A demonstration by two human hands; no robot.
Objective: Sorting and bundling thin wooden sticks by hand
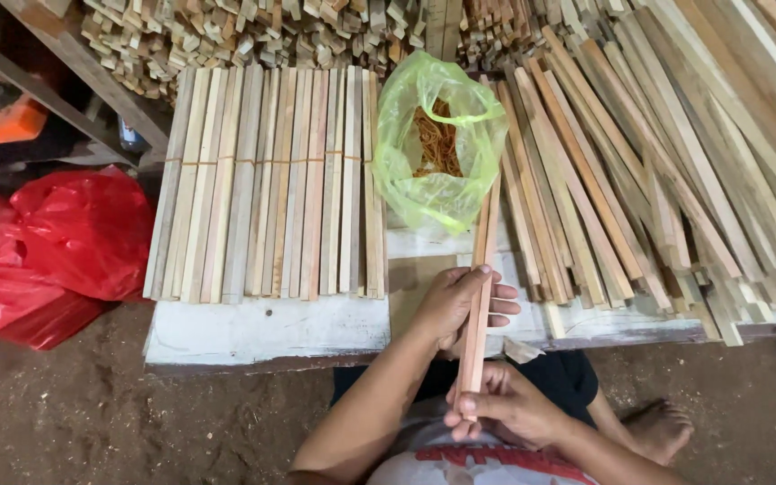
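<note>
Both my hands hold a small bunch of reddish wooden sticks [480, 296] that points away from me toward the bag. My left hand [456, 304] wraps around the middle of the bunch. My right hand [507, 404] pinches its near end close to my lap. A green plastic bag [437, 144] with orange rubber bands inside lies just beyond the far tips of the sticks. Left of it sits a flat row of bundled sticks [271, 184] tied with bands.
Loose long wooden slats [639, 171] fan out on the right over a white board [267, 328]. A heap of short wood pieces [253, 31] lies at the back. Red plastic bags [56, 247] sit on the dirt floor at left. My bare foot [659, 429] rests at lower right.
</note>
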